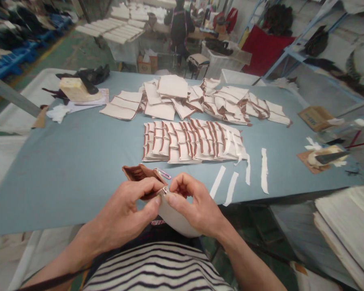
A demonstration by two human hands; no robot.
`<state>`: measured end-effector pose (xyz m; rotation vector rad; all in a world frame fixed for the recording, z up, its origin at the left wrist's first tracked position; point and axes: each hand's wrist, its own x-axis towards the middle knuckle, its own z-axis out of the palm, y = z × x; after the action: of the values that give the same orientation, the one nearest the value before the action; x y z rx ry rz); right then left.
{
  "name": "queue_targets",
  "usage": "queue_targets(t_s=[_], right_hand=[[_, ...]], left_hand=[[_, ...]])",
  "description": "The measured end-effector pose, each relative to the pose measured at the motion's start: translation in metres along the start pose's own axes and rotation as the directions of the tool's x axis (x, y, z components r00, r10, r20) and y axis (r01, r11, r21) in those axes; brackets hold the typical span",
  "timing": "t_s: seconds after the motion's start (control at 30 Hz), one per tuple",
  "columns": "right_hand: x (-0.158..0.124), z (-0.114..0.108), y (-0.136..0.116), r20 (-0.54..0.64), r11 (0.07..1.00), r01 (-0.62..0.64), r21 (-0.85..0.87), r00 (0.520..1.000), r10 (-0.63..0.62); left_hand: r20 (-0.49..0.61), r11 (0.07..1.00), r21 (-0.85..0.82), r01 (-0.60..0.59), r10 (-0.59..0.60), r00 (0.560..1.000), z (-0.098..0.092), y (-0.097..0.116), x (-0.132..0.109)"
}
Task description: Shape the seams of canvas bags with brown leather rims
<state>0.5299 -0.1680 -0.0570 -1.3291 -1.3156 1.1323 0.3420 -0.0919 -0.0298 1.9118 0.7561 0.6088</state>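
Note:
My left hand and my right hand meet at the table's near edge, both pinched on a small brown leather piece with a white lining that curves down below my fingers. A thin metal clip or pin sticks out just above my fingertips. Rows of overlapping white and brown pieces lie on the blue table just beyond my hands.
White strips lie to the right of my hands. Piles of white pieces cover the far middle. A yellowish block and dark scraps sit far left. A brush on a board lies right. A person stands beyond the table.

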Motion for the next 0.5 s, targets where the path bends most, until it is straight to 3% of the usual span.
queue_targets(t_s=[0.17,0.3,0.4,0.5], right_hand=[[0.01,-0.001,-0.005,0.184,0.957,-0.188,0.223,0.972,0.148],[0.014,-0.003,-0.009,0.304,0.916,-0.31,0.255,0.925,0.229],[0.014,-0.002,-0.011,0.301,0.922,-0.309,0.232,0.924,0.234],[0.013,0.002,-0.011,0.192,0.962,-0.228,0.149,0.961,0.198]], left_hand=[[-0.01,0.999,0.022,0.033,-0.033,0.999,-0.005,0.008,-0.002],[0.015,0.997,0.049,0.056,-0.056,0.998,-0.008,0.013,-0.004],[0.019,0.997,0.016,0.073,-0.073,0.997,-0.008,0.012,-0.005],[0.007,0.994,-0.031,0.104,-0.104,0.995,-0.007,0.01,-0.005]])
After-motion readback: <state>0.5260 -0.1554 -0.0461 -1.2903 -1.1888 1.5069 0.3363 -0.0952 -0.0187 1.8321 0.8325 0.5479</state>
